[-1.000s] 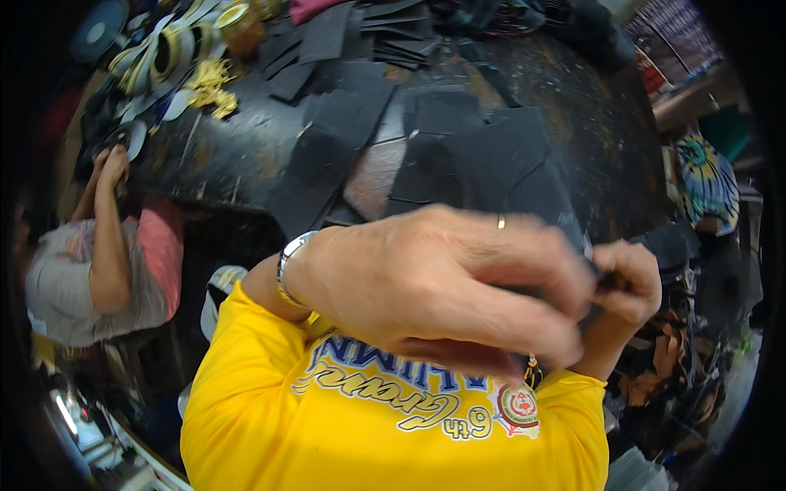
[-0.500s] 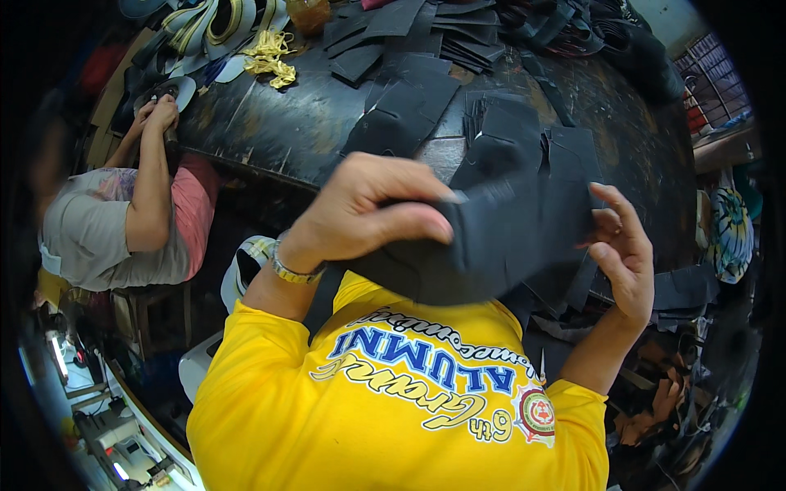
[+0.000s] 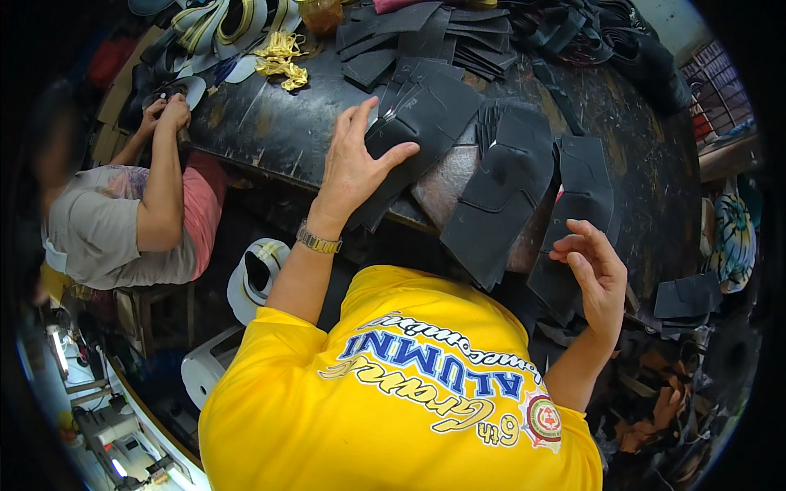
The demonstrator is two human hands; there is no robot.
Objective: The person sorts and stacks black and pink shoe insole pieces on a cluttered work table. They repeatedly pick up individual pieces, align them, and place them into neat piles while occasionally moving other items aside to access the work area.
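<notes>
My left hand (image 3: 354, 168) hovers at the edge of the left stack of black cut panels (image 3: 434, 114), thumb and fingers spread, and holds nothing. Its thumb tip overlaps the top panel in view; whether it touches, I cannot tell. Over the lower part of the right stack of black panels (image 3: 583, 176) is my right hand (image 3: 591, 266), its fingers loosely bent and apart, with nothing visible in it. Between the two hands lies a middle stack of black panels (image 3: 512, 168), whose top piece has a curved seam or cord across it and overhangs the table's near edge.
The dark worktable (image 3: 286, 135) also bears more black pieces (image 3: 426, 37), gold ribbons (image 3: 282, 61) and white-and-yellow visors (image 3: 217, 33). Another person (image 3: 135, 204) sits at the left. A visor (image 3: 255, 274) lies beside my left arm. Scraps (image 3: 663, 401) litter the lower right.
The black panel that my left hand gripped before my chest has been let go. My left hand has opened and moved up to the left stack; my right hand has lowered slightly.
</notes>
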